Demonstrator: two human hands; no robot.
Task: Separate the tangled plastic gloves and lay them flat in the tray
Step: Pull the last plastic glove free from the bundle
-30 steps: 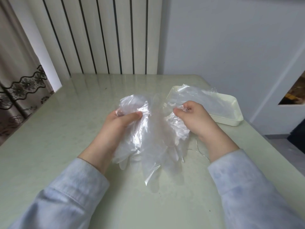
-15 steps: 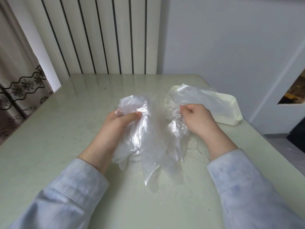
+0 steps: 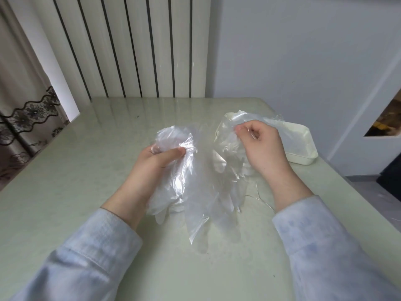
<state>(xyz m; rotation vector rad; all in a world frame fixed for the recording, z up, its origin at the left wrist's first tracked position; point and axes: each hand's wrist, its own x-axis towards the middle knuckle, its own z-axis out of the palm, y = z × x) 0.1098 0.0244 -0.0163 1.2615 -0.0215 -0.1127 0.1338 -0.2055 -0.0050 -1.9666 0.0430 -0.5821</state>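
- Judging by how things lie, the job looks only partly done: the tangled plastic gloves (image 3: 195,192) form one crumpled bundle just left of the tray (image 3: 303,162). They are held up off the table (image 3: 86,174), with their finger ends dangling toward its top.
- Clear film also lies across the tray's left half. I cannot tell whether that is a glove already laid flat or only the cuff of the one being drawn out.
- The left hand (image 3: 160,161), well to the left of the tray, grips the bulk of the bundle. Its thumb presses on top of the plastic and its fingers are curled underneath, mostly hidden by the film.
- The right hand (image 3: 262,148), just in front of the tray's left rim, has its fingers curled in. The thumb and fingertips pinch a fold of one glove at its upper edge, and no other part of the hand seems to bear on the plastic.
- What remains, as I read it, is to peel that pinched glove free of the rest and spread it flat in the tray. The same then has to be done for every glove in the left hand's bunch.
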